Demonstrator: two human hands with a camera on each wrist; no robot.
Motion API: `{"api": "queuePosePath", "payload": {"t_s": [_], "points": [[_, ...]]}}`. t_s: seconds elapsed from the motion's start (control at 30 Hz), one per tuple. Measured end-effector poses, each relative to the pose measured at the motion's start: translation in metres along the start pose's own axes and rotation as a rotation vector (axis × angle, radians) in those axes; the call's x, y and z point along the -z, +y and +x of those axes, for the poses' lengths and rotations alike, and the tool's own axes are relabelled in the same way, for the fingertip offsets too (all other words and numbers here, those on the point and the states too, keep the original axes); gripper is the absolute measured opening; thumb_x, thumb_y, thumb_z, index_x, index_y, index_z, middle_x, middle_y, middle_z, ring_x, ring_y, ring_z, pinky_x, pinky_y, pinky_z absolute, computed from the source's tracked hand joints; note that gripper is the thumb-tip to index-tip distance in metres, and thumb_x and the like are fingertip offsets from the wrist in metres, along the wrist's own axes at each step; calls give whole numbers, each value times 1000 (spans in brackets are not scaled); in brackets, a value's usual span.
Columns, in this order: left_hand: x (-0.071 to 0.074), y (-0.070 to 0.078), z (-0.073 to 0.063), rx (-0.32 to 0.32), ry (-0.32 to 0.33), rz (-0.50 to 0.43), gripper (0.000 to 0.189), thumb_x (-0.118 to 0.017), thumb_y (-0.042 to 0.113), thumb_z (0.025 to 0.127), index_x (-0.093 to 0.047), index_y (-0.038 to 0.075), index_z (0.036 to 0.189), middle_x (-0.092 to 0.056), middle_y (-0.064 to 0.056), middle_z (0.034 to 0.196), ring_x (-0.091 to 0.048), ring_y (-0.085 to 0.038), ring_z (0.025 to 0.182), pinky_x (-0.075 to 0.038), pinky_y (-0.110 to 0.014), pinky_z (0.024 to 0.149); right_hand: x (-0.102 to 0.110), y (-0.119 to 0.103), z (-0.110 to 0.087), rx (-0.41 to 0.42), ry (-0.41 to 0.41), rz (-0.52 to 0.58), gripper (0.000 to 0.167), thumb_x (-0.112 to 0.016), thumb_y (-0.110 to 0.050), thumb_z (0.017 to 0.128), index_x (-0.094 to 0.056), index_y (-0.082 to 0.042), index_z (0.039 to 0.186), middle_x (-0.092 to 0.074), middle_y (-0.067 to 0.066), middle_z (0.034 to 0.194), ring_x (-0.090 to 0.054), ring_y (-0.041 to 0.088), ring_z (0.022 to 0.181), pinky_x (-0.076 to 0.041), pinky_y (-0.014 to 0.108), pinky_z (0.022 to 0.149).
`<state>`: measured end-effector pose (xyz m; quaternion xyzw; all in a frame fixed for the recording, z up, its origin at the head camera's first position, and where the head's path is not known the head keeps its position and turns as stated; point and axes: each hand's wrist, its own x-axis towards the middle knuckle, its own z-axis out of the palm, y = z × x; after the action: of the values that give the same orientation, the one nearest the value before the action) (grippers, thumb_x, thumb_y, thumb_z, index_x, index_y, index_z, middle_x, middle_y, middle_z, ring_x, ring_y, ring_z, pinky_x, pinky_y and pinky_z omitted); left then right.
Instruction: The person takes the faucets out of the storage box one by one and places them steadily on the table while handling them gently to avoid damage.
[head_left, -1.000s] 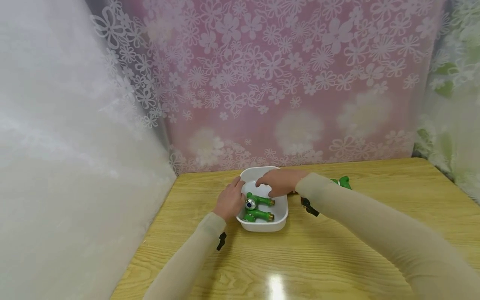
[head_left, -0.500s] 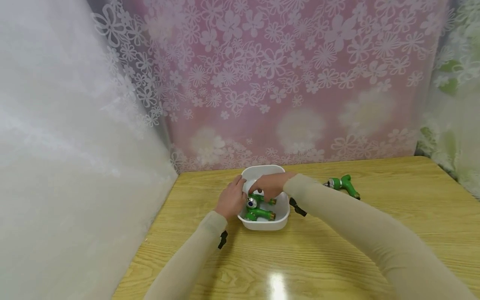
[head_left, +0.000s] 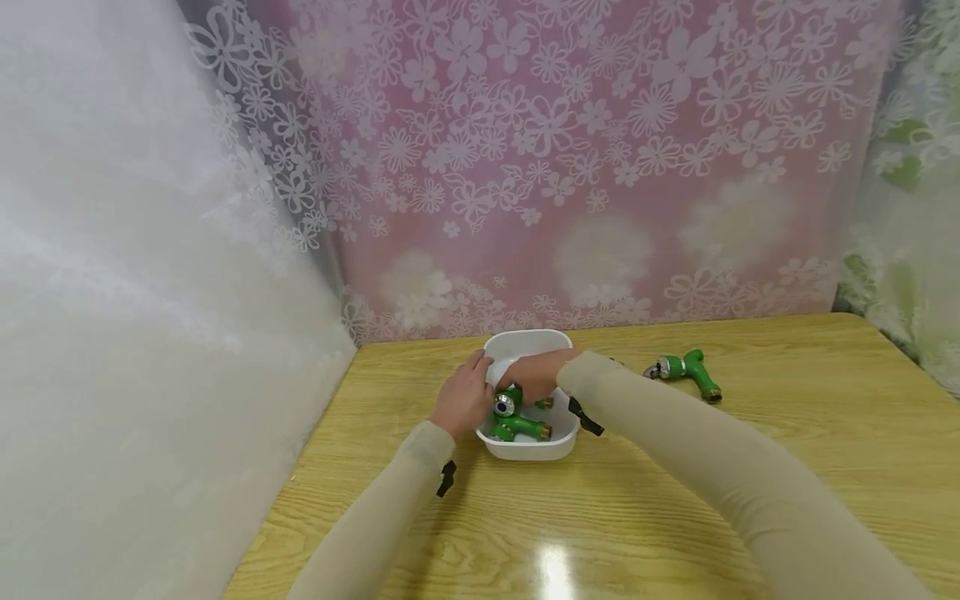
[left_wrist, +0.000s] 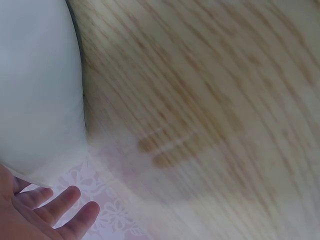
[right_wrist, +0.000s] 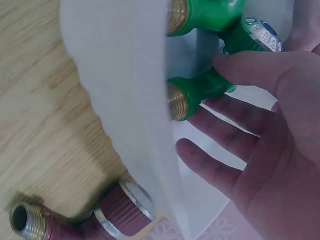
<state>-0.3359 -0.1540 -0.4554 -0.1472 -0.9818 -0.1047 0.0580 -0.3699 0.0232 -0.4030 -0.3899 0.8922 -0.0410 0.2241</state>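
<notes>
A white basin (head_left: 528, 451) stands on the table with two green hose nozzles inside, their brass threaded ends toward the right. My right hand (head_left: 534, 375) reaches into it and holds the farther green hose nozzle (right_wrist: 200, 91), thumb on one side and fingers on the other. The nearer green hose nozzle (head_left: 528, 427) lies beside it, untouched. At the basin's left rim rests my left hand (head_left: 461, 396). In the left wrist view its fingers (left_wrist: 60, 206) extend loosely past the rim; the thumb is hidden there.
Right of the basin, another green hose nozzle (head_left: 693, 372) lies on the wooden table (head_left: 637, 517). A maroon hose nozzle (right_wrist: 117, 212) lies close by the basin, mostly hidden by my right arm in the head view. A pink floral curtain (head_left: 585, 167) hangs behind.
My right hand has moved left and down into the basin and taken hold of the farther green nozzle. The green nozzle on the table has come into fuller view. The left hand stays put.
</notes>
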Motion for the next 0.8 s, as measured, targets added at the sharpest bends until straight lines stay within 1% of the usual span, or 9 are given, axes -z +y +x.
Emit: {"api": "queuePosePath", "payload": {"t_s": [0.13, 0.3, 0.47, 0.57, 0.63, 0.8], "points": [[2, 0, 0, 4, -5, -12, 47, -44, 20, 102, -45, 7, 148, -32, -11, 163, -46, -32, 140, -44, -48, 113, 1, -2, 2, -6, -2, 0, 50, -66, -9, 95, -60, -27, 141, -65, -6, 133, -59, 9, 110, -49, 35, 102], [2, -2, -1, 0, -10, -15, 48, -45, 19, 102, -45, 7, 148, -33, -11, 162, -47, -32, 139, -45, -47, 112, 0, -4, 4, -13, 8, 17, 51, -65, -2, 93, -62, -26, 138, -64, -5, 134, -59, 11, 113, -49, 36, 101], [1, 0, -1, 0, -16, -8, 47, -44, 19, 104, -44, 7, 149, -32, -10, 163, -46, -31, 141, -44, -46, 113, -3, -3, 3, -31, 27, 9, 51, -62, 2, 93, -62, -26, 136, -65, -4, 134, -58, 11, 117, -46, 39, 109], [1, 1, -1, -3, -9, -6, 46, -45, 18, 104, -43, 7, 149, -31, -11, 163, -46, -31, 141, -44, -46, 113, -1, -3, 1, -30, 43, 9, 52, -60, 5, 93, -62, -25, 136, -65, -3, 133, -58, 12, 117, -45, 40, 110], [1, 1, -1, -3, -6, -5, 46, -45, 18, 104, -44, 7, 149, -32, -11, 163, -46, -31, 141, -44, -47, 113, 0, -3, 0, -26, 51, 4, 51, -60, 5, 93, -63, -25, 134, -66, -3, 130, -59, 12, 114, -46, 39, 108], [1, 0, -1, -2, -1, -3, 47, -43, 19, 103, -44, 7, 148, -32, -10, 163, -47, -31, 140, -45, -47, 112, 6, -4, -6, 10, 66, -16, 40, -60, 3, 95, -66, -21, 126, -69, -4, 119, -61, 11, 104, -51, 35, 98]]}}
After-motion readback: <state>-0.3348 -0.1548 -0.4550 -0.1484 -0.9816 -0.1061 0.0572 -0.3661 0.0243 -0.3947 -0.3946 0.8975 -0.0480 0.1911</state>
